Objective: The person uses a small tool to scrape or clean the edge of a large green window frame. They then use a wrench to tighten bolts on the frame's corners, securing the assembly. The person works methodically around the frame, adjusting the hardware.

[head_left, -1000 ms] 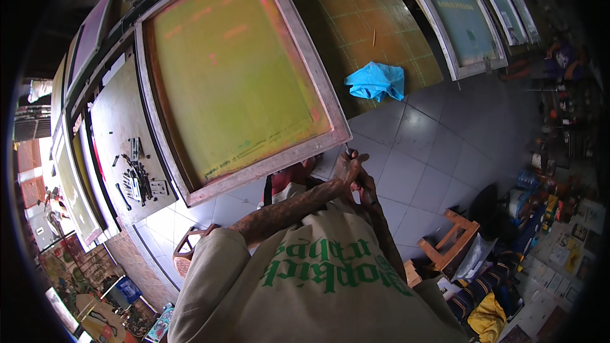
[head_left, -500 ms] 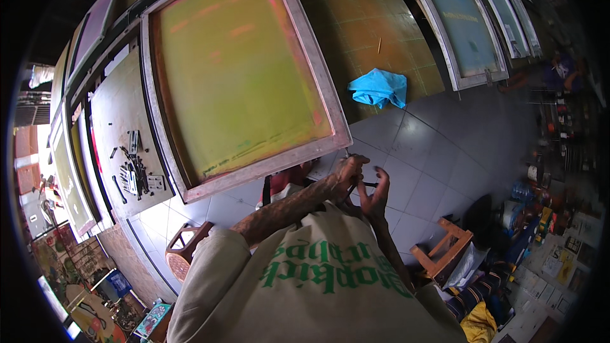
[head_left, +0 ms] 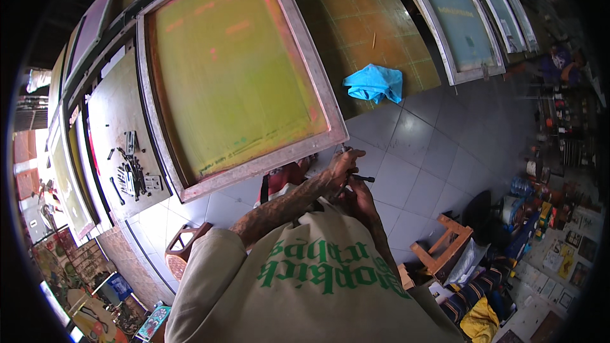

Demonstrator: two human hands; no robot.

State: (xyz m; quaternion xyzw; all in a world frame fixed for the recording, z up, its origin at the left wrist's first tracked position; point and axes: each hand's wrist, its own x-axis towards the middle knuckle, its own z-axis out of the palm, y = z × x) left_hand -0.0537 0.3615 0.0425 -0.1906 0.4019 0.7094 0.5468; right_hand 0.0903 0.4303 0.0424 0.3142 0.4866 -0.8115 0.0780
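Observation:
A large screen-printing frame (head_left: 254, 168) with yellow-green mesh lies tilted in front of me. Just below its near right corner, my left hand (head_left: 342, 164) reaches up with bent fingers closed by a small metal fitting (head_left: 345, 148); what they grip is too small to make out. Close under it, my right hand (head_left: 359, 199) is closed about a thin dark rod-like tool (head_left: 363, 178), whose black end sticks out to the right. The left hand and the shirt partly hide the right fingers.
Bolts and metal plates (head_left: 131, 174) lie on a grey board at left. A blue cloth (head_left: 375, 84) rests on a brown printing board (head_left: 356, 32), right of the frame. Another screen (head_left: 467, 25) stands farther right. A wooden stool (head_left: 445, 248) and a brown chair (head_left: 184, 248) stand on the tiled floor.
My right hand has drawn down and closed from spread fingers; the tool's black end now shows at its right. My left hand has shifted slightly left and its index finger is straighter.

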